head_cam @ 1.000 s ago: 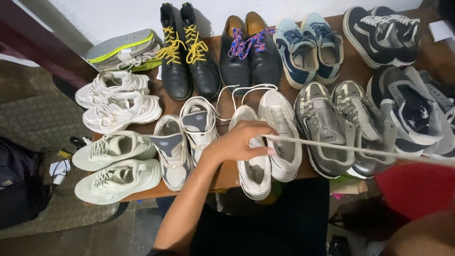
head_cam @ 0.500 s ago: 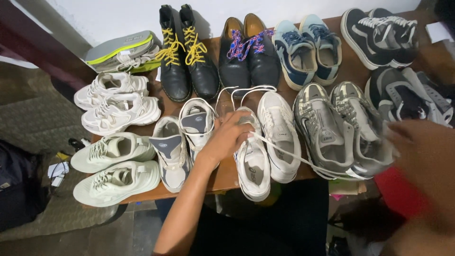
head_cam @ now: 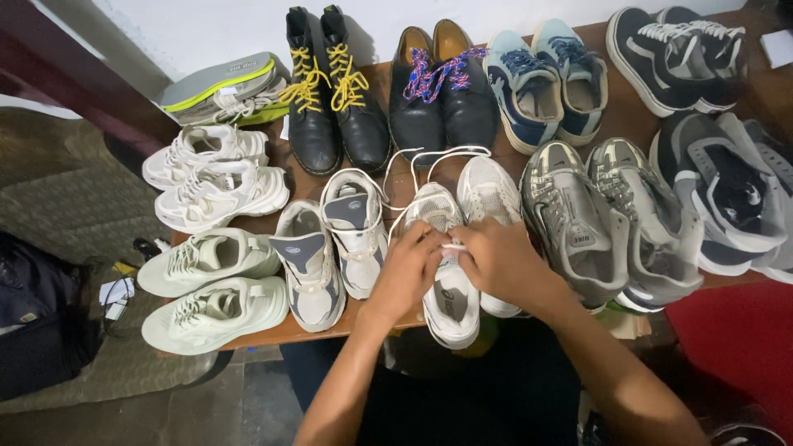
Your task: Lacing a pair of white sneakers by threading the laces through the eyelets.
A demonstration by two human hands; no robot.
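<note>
left hand [head_cam: 410, 266] sits on the white sneaker [head_cam: 446, 264] at the table's front edge, fingers curled narrow and pinching the white lace [head_cam: 453, 246] over the tongue area. right hand [head_cam: 496, 260] is just beside it, touching the same shoe from the right, fingers closed narrow on the other side of that lace. both hands meet over the shoe's middle, so neither is clearly nearer; the lace end lies between the fingertips.

sneaker's long axis runs away from the person, toe toward the table's near edge and overhanging it a bit, heel toward the wall. loose lace loops trail up past the heel toward the black dress shoes [head_cam: 442, 91].

left to right around it: dark bag [head_cam: 33, 314] on the floor far left, pale green sneakers [head_cam: 211, 285], white chunky sneakers [head_cam: 211, 173] behind them, grey shoe sole with yellow-green edge [head_cam: 223, 83], black boots with yellow laces [head_cam: 334, 91], grey and white sneakers [head_cam: 330, 248] just left of the left hand, the white sneaker's mate [head_cam: 487, 198] touching it on the right, blue sneakers [head_cam: 545, 78], silver sneakers [head_cam: 611, 215], black and white sneakers [head_cam: 673, 54] far right. wooden table [head_cam: 628, 116] bears all the shoes.
</note>
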